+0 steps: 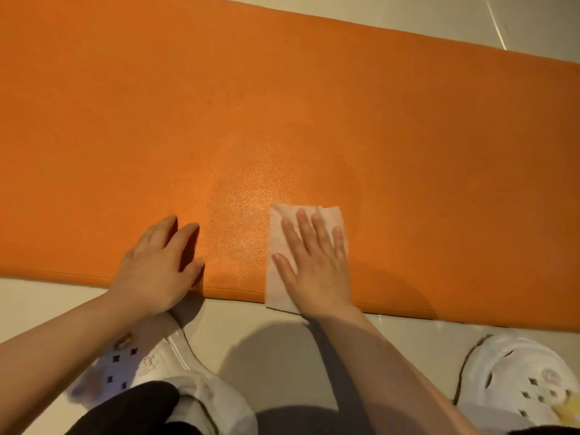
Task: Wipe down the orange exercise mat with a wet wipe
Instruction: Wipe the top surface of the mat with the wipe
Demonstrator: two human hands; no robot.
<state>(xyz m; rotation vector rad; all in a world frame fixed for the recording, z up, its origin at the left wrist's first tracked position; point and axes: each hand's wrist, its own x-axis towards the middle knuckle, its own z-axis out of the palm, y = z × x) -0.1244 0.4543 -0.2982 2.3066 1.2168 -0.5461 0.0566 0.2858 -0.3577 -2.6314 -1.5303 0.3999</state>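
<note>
Two hands are on one orange exercise mat (282, 105), which lies flat on a pale floor (276, 346) and fills most of the view, from the left edge to the right edge. One white wet wipe (276, 246) lies at the near edge of the mat, a little right of the middle; its lower end goes over the mat edge and touches the floor. The right hand (314, 262) lies flat on the wipe, with four fingers and the thumb straight and spread, and presses it onto the mat surface. The left hand (157, 268) rests beside it, on the near edge of the mat, apart from the wipe; its fingers are loosely bent with the tips on the mat, and it holds nothing. Between the two hands the mat surface shows one lighter, shiny patch (244, 215). Both forearms are bare. On the floor near the bottom there are two white clogs with small charms: one clog (150, 365) under the left forearm and one clog (514, 381) at the right corner. One dark trouser leg (131, 406) shows at the bottom edge, beside the left clog.
</note>
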